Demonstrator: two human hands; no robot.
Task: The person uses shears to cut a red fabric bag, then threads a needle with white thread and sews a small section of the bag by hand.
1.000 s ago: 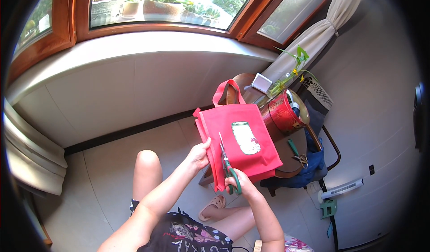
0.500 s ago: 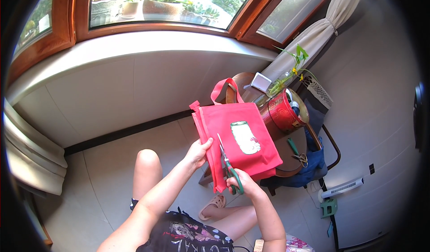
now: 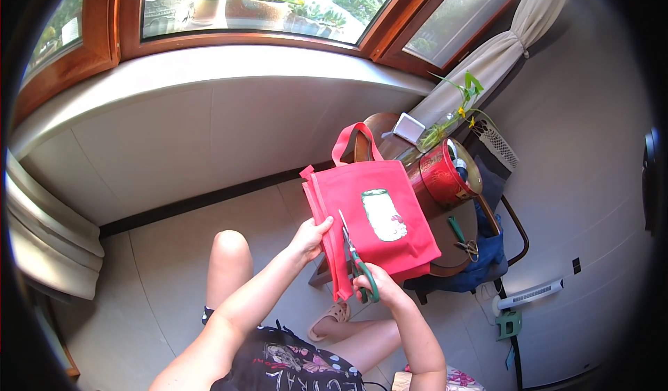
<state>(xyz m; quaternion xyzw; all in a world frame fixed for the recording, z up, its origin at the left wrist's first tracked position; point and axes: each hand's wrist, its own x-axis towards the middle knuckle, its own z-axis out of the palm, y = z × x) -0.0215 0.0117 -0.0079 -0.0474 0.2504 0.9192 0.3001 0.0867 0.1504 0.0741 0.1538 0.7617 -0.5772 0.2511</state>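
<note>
A red fabric tote bag (image 3: 416, 234) with a white jar-like print lies partly on a round wooden table, its looped handle pointing away from me. My left hand (image 3: 310, 239) pinches the bag's left side, the thumb on top of the folded edge. In my right hand (image 3: 376, 282) are scissors (image 3: 357, 257) with green handles, fingers through the loops. Their silvery blades point away from me along the bag's left edge; whether fabric lies between them I cannot tell.
On the brown table (image 3: 449, 227) stand a red round tin (image 3: 440, 175) with items inside, a white-framed object (image 3: 408, 128) and a plant with yellow flowers (image 3: 462, 112). A green-handled tool (image 3: 456, 228) lies nearer. Blue cloth (image 3: 491, 255) hangs beside a chair.
Both hands keep almost the same place and grip. The bag and the table things appear slightly further right and lower in the picture.
</note>
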